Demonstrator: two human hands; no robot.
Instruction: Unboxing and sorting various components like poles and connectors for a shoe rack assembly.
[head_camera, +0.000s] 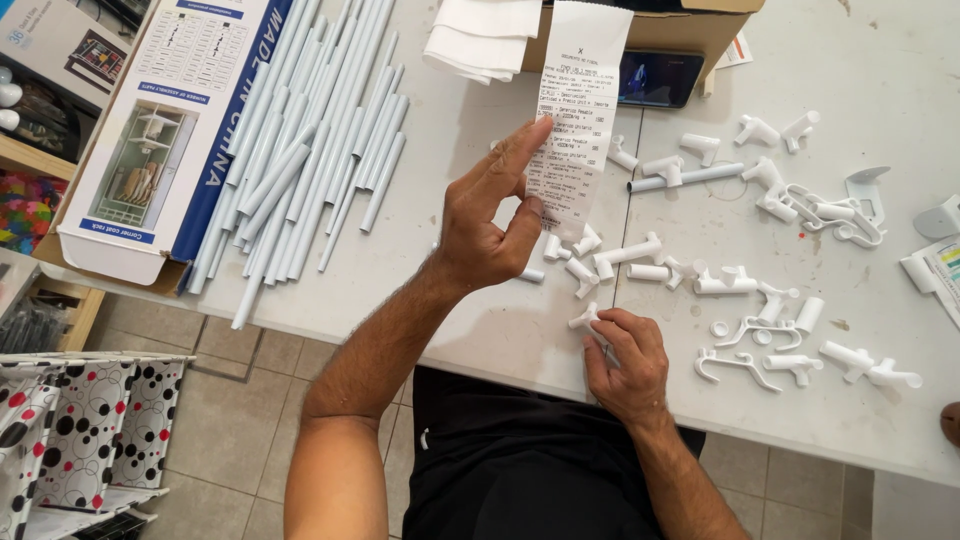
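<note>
the left hand (488, 222) is raised off the white table (480, 300) and pinches a long paper receipt (578, 120) between thumb and fingers near its lower edge, so the strip stands upright and its print faces the person. the right hand (625, 362) rests at the near edge of the table, fingers curled around a small white plastic connector (585, 318) that pokes out beyond the fingertips; it is a light grip, holding the piece against the tabletop.

just beyond both hands, more white connectors and short tube pieces (640, 255) lie scattered loosely, spread flat so each shape can be seen. further right, curved white hooks (740, 365) lie among them. to the left, a bundle of long white tubes (300, 160) lies side by side, partly on an opened cardboard box (170, 130) with a picture of a rack. at the far edge sit folded white cloth (485, 35), a brown carton (680, 30) and a dark phone (658, 78).
</note>
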